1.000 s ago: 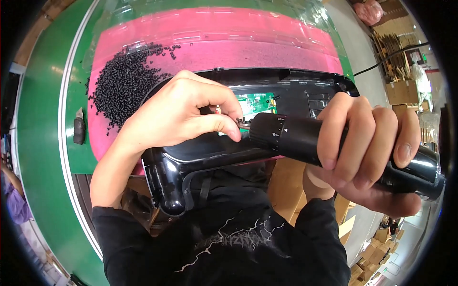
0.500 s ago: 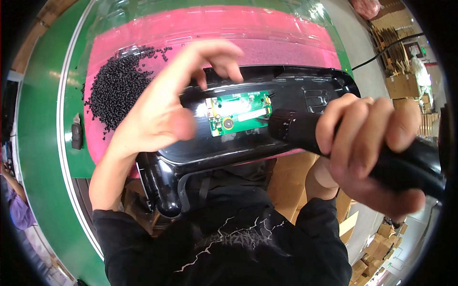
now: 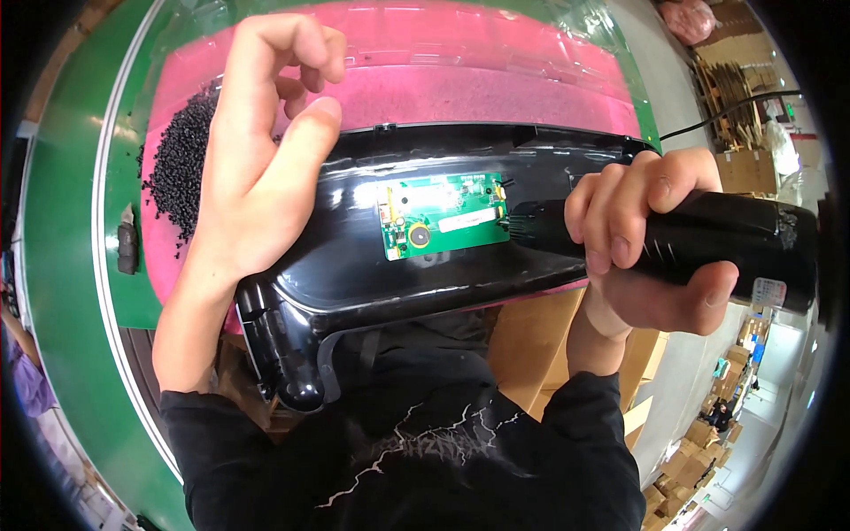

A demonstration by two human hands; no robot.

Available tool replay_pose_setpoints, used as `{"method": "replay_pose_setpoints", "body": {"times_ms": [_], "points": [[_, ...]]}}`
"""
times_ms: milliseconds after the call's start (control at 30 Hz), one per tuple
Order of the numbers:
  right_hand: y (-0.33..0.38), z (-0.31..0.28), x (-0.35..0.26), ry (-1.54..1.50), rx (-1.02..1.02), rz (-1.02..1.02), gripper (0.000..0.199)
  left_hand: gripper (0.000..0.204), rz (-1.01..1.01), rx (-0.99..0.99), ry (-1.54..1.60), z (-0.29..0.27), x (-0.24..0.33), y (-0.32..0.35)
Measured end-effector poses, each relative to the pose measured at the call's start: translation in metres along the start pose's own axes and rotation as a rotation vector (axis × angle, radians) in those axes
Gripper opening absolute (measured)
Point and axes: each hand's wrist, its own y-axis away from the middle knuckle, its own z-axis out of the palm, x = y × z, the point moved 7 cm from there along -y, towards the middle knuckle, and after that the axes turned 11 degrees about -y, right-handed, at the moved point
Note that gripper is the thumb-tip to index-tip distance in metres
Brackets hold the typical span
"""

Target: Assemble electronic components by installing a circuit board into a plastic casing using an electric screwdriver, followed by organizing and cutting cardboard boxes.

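A green circuit board [image 3: 443, 241] lies in a long black plastic housing [image 3: 363, 288], which has a rounded arm at its near left end. My right hand [image 3: 642, 226] is wrapped round a thick black electric screwdriver [image 3: 770, 243], its body pointing left and its front end by the board's right edge. Whether the tip touches anything is hard to make out against the black plastic. Over the housing's left end my left hand [image 3: 261, 168] is raised, fingers loosely curled and thumb apart, with nothing visible between them.
Left of the housing, a heap of small black screws [image 3: 177, 164] lies on the pink mat [image 3: 425, 93]. Clear plastic [image 3: 390, 44] covers its far part. A dark lump [image 3: 128, 243] sits on the green table [image 3: 75, 221]. Cardboard boxes [image 3: 536, 341] stand below the table's near edge.
My left hand has moved away from the board, up and to the left. The screwdriver in my right hand has shifted up slightly and tilted more level.
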Motion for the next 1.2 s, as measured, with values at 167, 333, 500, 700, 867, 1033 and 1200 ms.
{"method": "replay_pose_setpoints", "body": {"times_ms": [167,333,500,700,867,1033,1200], "points": [[-0.008,0.011,0.008,-0.087,-0.282,0.002,0.057,0.010,0.001,-0.137,-0.370,0.006,0.013,-0.003],[-0.003,0.003,0.004,0.182,0.031,0.123,0.060,0.013,0.118,-0.155,-0.536,0.001,0.014,-0.011],[-0.016,-0.012,0.012,-0.118,0.072,0.219,0.049,0.025,0.103,-0.495,-0.745,0.018,-0.010,0.005],[-0.025,-0.088,0.011,-0.509,0.589,0.194,0.023,0.024,0.042,-0.638,-0.847,0.027,-0.011,0.007],[0.015,-0.094,-0.027,-0.404,0.619,0.122,0.032,0.018,0.096,-0.647,-0.792,0.036,0.001,0.005],[0.087,-0.156,-0.105,-0.028,0.671,-0.383,0.026,0.017,0.110,-0.600,-0.828,0.038,0.015,0.008],[0.206,-0.272,-0.142,0.571,1.038,-0.564,0.018,0.017,0.232,-0.343,-0.906,0.018,0.089,0.022]]}}
